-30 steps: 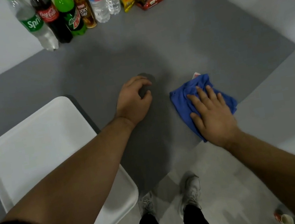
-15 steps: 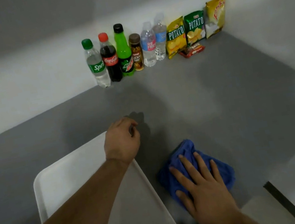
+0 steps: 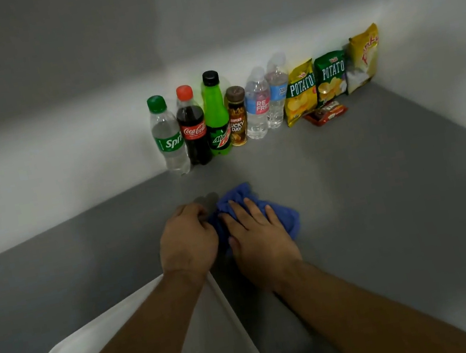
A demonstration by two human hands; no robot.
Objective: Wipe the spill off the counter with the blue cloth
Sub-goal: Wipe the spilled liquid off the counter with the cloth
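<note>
The blue cloth (image 3: 283, 214) lies bunched on the grey counter (image 3: 385, 212) near the middle of the view. My right hand (image 3: 259, 241) presses flat on it with straight, spread fingers. My left hand (image 3: 187, 241) rests on the counter just left of the cloth, fingers curled into a loose fist, its knuckles touching the cloth's left edge. Nothing shows inside that fist. No spill is visible on the counter; the part under the cloth and hands is hidden.
A white tray (image 3: 100, 346) lies at the lower left under my left forearm. Along the back wall stand several bottles, with Sprite (image 3: 168, 137) at the left end, then several snack bags (image 3: 330, 76) and a red packet (image 3: 326, 113). White walls close the corner at the right.
My right hand has slid the blue cloth forward and left until it touches my left hand. The left fist stayed curled. My view has lifted toward the back wall.
</note>
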